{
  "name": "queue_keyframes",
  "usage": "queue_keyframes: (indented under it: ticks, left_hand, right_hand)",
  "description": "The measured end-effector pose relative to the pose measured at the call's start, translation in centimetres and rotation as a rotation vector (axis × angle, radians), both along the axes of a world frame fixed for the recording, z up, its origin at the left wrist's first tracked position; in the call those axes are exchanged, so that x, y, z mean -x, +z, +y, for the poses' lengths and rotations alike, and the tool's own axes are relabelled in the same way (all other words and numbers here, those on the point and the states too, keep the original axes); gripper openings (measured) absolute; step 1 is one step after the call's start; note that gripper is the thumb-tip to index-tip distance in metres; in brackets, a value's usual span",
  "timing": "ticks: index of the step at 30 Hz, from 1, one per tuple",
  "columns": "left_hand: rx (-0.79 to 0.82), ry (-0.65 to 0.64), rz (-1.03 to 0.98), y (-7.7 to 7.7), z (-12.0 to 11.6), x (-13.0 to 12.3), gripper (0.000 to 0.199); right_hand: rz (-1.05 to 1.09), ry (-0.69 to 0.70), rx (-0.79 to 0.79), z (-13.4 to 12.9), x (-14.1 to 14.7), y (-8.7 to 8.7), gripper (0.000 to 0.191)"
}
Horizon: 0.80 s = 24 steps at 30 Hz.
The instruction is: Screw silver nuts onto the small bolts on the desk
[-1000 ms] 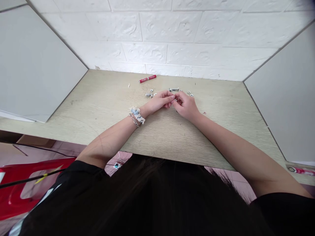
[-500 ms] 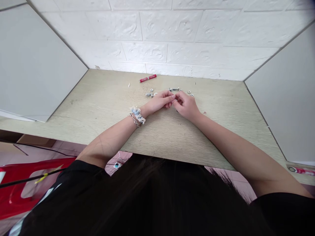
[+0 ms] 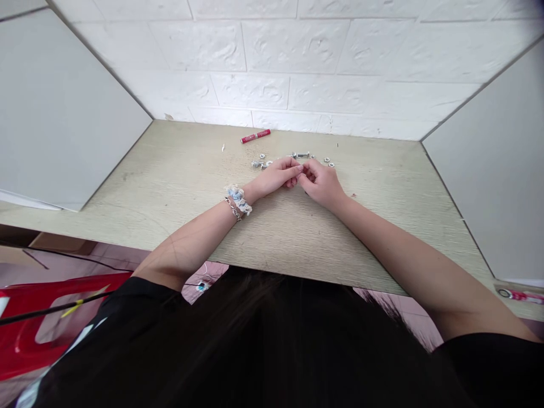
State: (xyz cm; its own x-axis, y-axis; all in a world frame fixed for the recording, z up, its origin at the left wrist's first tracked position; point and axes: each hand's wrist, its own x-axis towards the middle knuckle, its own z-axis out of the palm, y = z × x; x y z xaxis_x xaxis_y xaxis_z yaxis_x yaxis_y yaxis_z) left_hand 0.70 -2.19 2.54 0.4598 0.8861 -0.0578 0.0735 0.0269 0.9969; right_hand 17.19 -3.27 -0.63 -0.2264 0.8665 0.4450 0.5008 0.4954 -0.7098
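My left hand (image 3: 278,174) and my right hand (image 3: 321,181) meet at the fingertips above the table, both with fingers closed. Whatever they pinch is too small and hidden to name. Just behind the fingers lies a bolt (image 3: 300,154) with a small nut (image 3: 313,157) to its right. More metal bolts (image 3: 256,164) rest left of my left hand, near a single nut (image 3: 262,156). Two nuts (image 3: 327,160) (image 3: 331,165) lie beyond my right hand.
A red tube (image 3: 255,136) lies on the wooden table (image 3: 170,170) near the white brick wall (image 3: 272,90). Grey panels (image 3: 63,107) (image 3: 497,158) stand at both sides. A small white scrap (image 3: 223,147) is left of the tube. A red stool (image 3: 25,340) shows at lower left.
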Motion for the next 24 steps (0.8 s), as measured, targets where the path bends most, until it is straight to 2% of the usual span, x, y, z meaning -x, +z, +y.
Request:
queue_keyframes:
  ticks: [24]
  left_hand:
    - [0.013, 0.012, 0.01, -0.01, -0.03, -0.08, 0.024]
  right_hand:
    - [-0.01, -0.009, 0.004, -0.08, 0.01, 0.15, 0.014]
